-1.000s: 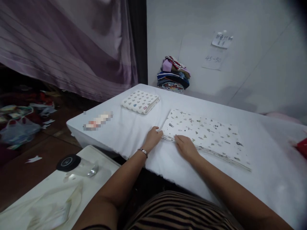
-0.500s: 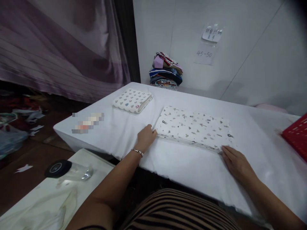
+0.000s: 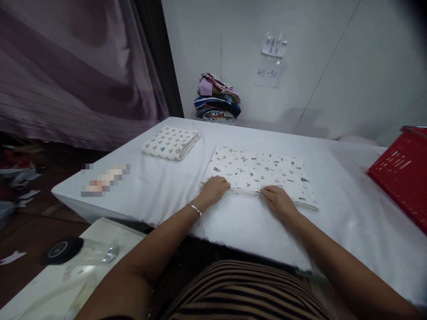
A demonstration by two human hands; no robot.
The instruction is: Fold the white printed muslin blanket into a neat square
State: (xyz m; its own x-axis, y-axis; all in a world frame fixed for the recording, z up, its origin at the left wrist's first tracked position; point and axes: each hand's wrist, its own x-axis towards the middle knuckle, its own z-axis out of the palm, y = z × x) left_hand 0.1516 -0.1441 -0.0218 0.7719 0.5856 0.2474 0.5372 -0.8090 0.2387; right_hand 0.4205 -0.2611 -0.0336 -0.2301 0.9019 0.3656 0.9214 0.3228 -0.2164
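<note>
A white cloth with small printed motifs (image 3: pixel 258 171) lies folded flat in layers on the white-covered table (image 3: pixel 233 222). At its near edge, toward the left corner, my left hand (image 3: pixel 214 191) has its fingers curled over the layers. My right hand (image 3: pixel 279 201) pinches the same edge around the middle, thumb and fingers close together. Beyond my left hand lies a second folded cloth with grey cloud-like prints (image 3: pixel 170 143), touched by neither hand.
A red plastic basket (image 3: pixel 400 173) stands at the table's right end. Against the wall is a stack of folded textiles (image 3: pixel 216 100). At lower left, a clear bottle with a black lid (image 3: pixel 63 250) lies on a white surface (image 3: pixel 40 289). A pixelated item (image 3: pixel 105 180) rests on the table's left.
My right hand has moved left along the near edge, from the right corner to about the middle. My left hand has shifted slightly right along it. The view has turned a little right.
</note>
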